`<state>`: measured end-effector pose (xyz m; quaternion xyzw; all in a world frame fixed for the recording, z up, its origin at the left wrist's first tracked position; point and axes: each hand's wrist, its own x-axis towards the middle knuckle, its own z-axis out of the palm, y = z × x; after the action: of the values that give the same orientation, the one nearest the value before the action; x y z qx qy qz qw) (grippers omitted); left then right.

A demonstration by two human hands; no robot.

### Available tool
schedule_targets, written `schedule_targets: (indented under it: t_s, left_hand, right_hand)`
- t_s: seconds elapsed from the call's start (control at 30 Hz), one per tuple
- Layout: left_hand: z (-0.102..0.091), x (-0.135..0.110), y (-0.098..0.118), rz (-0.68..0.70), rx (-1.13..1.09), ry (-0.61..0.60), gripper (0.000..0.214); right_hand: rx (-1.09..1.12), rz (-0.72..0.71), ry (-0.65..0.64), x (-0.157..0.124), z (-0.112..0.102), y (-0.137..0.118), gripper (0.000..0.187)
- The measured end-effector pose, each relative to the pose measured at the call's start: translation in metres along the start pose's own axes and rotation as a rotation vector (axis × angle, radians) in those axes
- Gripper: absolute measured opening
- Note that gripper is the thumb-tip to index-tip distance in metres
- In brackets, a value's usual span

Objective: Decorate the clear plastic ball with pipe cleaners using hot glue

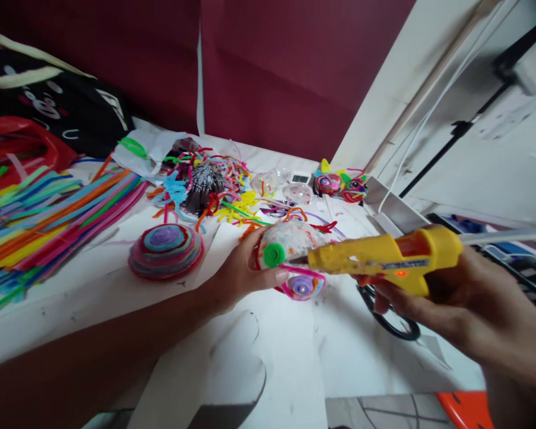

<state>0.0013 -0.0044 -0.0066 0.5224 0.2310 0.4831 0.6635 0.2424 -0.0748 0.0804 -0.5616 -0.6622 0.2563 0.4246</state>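
Note:
My left hand (243, 268) is wrapped round a rounded craft piece (295, 238), partly white on top. A green coil (274, 255) sits on its near left side, and a purple coil (302, 286) edged with a pink strand lies lower down. In my right hand (438, 310) is a yellow hot glue gun (379, 253) with an orange light lit on its side. Its nozzle points left, close to the green coil; whether it touches I cannot tell. A striped dome of coiled pipe cleaners (166, 250) rests left of my left hand.
Many loose pipe cleaners (67, 220) cover the left of the white table. Behind are a tangle of cut pieces (232, 173), clear plastic domes (297, 192), a small digital clock (300, 178) and finished-looking colourful pieces (342, 183). Black-handled scissors (395, 328) lie under my right hand.

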Motion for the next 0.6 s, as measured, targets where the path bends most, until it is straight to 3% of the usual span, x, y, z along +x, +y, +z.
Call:
schedule_targets:
  t_s: [0.17, 0.37, 0.6]
  left_hand:
    - [0.0002, -0.0002, -0.0012, 0.005, -0.008, -0.009, 0.081]
    - [-0.0005, 0.0001, -0.0009, 0.021, -0.007, -0.021, 0.082]
    - [-0.0013, 0.0006, -0.0008, 0.028, -0.006, -0.036, 0.079]
  right_hand:
    - [0.092, -0.003, -0.029, -0.0012, -0.0009, 0.0037, 0.026]
    - [0.042, -0.023, -0.024, -0.0031, -0.0016, 0.0067, 0.024]
    - [0.075, 0.055, -0.004, -0.0027, -0.0012, 0.0028, 0.025]
